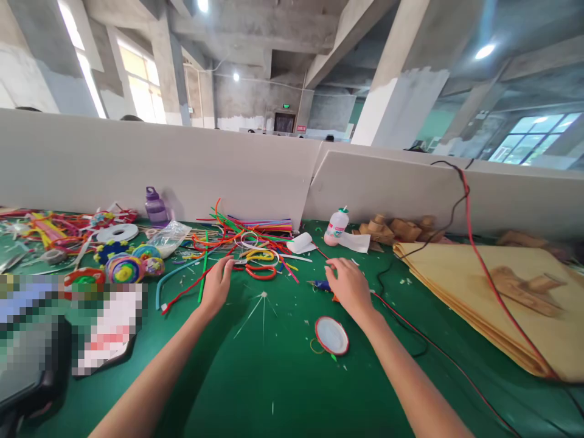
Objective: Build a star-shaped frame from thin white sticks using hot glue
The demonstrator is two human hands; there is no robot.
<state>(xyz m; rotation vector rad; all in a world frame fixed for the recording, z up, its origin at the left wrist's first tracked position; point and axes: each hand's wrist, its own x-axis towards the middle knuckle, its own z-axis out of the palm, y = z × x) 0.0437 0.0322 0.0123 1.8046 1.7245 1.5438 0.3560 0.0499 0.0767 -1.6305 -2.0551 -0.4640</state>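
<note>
My left hand (218, 285) is open at the left of the scissors (262, 272) with orange handles, its fingertips near their blades. Over the blue glue gun (322, 285) hovers or rests my right hand (350, 286), thumb and index finger apart; the hand hides part of the gun, and contact is unclear. A round white disc with a red rim (332, 336) lies below my right hand. Between the hands, thin pale strands spread from a small whitish blob (264, 294). Colourful pipe cleaners (223, 234) are heaped behind my left hand, one red one passing beside it.
A purple bottle (156, 208) and a glue bottle (336, 227) stand near the white partition (182, 164). Colourful round crafts (124, 268) and a dark device (34, 365) lie left. Yellowish sheets (493, 298) carry a brown piece at right; red and black cables cross there.
</note>
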